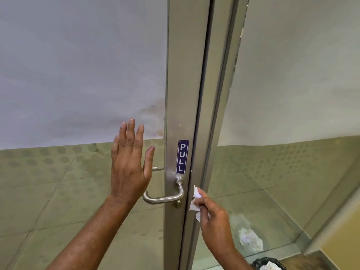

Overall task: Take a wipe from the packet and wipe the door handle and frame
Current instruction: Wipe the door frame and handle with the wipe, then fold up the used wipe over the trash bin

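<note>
While the door frame [184, 106] runs tall through the frame's centre, we should drag the wipe [195, 199] firmly along its edge beside the handle [165, 198]. Our left hand [129, 164] spreads flat, fingers apart, holding nothing; our right hand [213, 217] pinches the wipe, lower centre.

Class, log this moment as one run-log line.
left hand: open, flat at glass | right hand: holds wipe against frame edge | handle: untouched

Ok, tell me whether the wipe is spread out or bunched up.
Bunched up: the wipe is crumpled in the right hand, pinched by its fingers against the door frame edge.
</note>
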A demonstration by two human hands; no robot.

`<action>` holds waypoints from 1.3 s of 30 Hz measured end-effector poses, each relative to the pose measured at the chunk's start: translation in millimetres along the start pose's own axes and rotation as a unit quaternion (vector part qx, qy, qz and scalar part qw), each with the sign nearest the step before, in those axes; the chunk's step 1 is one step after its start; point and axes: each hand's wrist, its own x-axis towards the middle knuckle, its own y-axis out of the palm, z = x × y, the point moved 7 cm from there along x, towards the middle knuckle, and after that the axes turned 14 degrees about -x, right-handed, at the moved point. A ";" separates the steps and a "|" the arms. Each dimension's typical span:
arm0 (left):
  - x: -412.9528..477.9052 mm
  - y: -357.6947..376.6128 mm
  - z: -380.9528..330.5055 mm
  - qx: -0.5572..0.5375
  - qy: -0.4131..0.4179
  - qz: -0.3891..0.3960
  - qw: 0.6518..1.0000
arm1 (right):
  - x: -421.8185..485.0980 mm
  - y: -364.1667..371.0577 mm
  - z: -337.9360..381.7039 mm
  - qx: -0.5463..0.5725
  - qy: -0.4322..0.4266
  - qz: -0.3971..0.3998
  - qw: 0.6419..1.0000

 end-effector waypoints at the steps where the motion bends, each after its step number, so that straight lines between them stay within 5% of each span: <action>1: -9.7 -1.8 -13.9 -0.016 0.018 0.011 1.000 | -5.7 -6.7 7.0 0.015 0.000 -0.008 1.000; 3: -31.4 0.0 -39.1 -0.069 0.014 0.061 0.996 | -17.5 -18.0 20.7 0.024 -0.004 -0.022 0.999; 5: -50.2 4.6 -56.5 -0.161 -0.078 0.134 0.975 | -28.0 -27.2 32.6 0.028 -0.012 -0.033 0.999; 9: -80.8 21.3 -89.7 -0.392 -0.303 0.275 0.824 | -46.8 -46.6 48.9 0.035 -0.005 -0.054 0.998; 17: -91.6 19.8 -143.1 -0.511 -0.391 0.286 0.711 | -86.7 -90.5 66.6 -0.052 -0.004 -0.088 0.995; 24: -90.6 31.7 -176.2 -0.545 -0.407 0.288 0.674 | -110.6 -147.4 43.9 0.074 0.114 -0.068 0.988; 28: -95.8 49.5 -212.8 -0.561 -0.395 0.323 0.652 | -119.3 -183.1 12.3 0.225 0.268 -0.042 0.936; 31: -100.8 68.2 -248.4 -0.574 -0.380 0.355 0.633 | -123.5 -201.9 -11.8 0.305 0.305 0.014 0.902; 39: -132.2 126.8 -340.1 -0.555 -0.370 0.421 0.615 | -138.4 -285.0 -88.3 0.322 0.332 -0.107 0.880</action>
